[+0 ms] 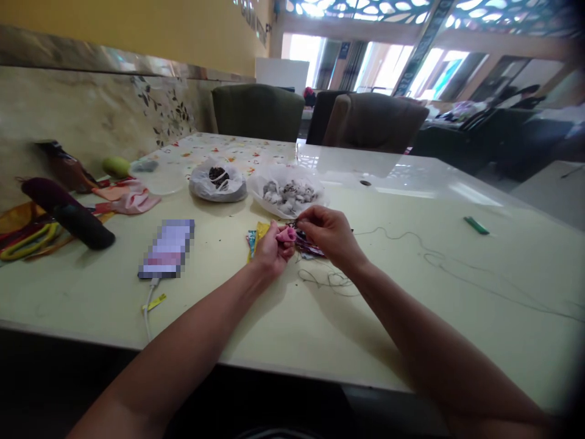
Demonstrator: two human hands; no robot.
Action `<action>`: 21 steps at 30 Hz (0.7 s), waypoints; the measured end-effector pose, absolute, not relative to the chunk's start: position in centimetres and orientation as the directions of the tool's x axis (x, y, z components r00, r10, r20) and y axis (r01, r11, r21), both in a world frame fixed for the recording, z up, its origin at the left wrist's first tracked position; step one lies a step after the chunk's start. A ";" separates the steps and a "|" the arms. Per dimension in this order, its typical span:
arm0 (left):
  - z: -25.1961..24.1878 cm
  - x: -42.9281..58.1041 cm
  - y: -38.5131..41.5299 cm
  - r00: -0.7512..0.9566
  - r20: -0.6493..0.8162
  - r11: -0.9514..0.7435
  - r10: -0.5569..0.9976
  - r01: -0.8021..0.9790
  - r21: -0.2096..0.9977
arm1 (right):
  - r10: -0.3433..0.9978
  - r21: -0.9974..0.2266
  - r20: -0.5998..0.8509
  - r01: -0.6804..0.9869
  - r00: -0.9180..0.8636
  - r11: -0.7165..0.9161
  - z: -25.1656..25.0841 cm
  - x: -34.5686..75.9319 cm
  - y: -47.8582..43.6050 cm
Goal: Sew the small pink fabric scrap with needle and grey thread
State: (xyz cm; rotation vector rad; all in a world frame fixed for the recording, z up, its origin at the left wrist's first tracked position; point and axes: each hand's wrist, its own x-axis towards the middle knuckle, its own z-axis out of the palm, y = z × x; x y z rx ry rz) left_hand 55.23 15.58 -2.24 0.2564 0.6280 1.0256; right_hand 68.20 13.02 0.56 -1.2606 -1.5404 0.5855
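My left hand [270,255] is closed around a small pink piece of cloth [287,235], held just above the pale yellow table [320,329]. My right hand [329,235] pinches at the same pink cloth from the right, fingers pressed together. Under and behind both hands lie several small coloured fabric scraps [256,238]. A tangle of dark thread [326,280] lies on the table just below my right wrist, and a longer thread [439,259] trails off to the right.
Two open plastic bags [218,182] [287,195] of small dark and pale pieces sit behind my hands. A phone [167,249] with a white cable lies left. A dark tube [68,213], pink cloth [130,198] and coloured straps crowd the far left. A green lighter [476,225] lies right. Chairs stand beyond.
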 end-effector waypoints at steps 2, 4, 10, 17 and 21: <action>-2.1 55.2 15.6 0.337 -0.358 0.482 0.871 -0.730 0.485 | 0.928 -0.849 0.368 0.426 0.055 0.312 0.2 68.2 13.3; -2.1 55.2 15.7 0.312 -0.355 0.460 0.881 -0.739 0.493 | 0.940 -0.860 0.337 0.422 0.050 0.286 -0.2 68.1 13.4; -2.5 55.4 15.8 0.297 -0.322 0.432 0.899 -0.725 0.537 | 0.956 -0.912 0.294 0.299 0.003 0.280 -1.0 67.6 13.4; -2.6 55.4 15.7 0.266 -0.312 0.403 0.912 -0.719 0.566 | 0.971 -0.943 0.238 0.237 -0.013 0.234 -1.2 67.4 13.3; -2.7 55.4 15.8 0.276 -0.310 0.409 0.910 -0.728 0.551 | 0.951 -0.900 0.310 0.329 0.020 0.286 -1.3 67.5 13.3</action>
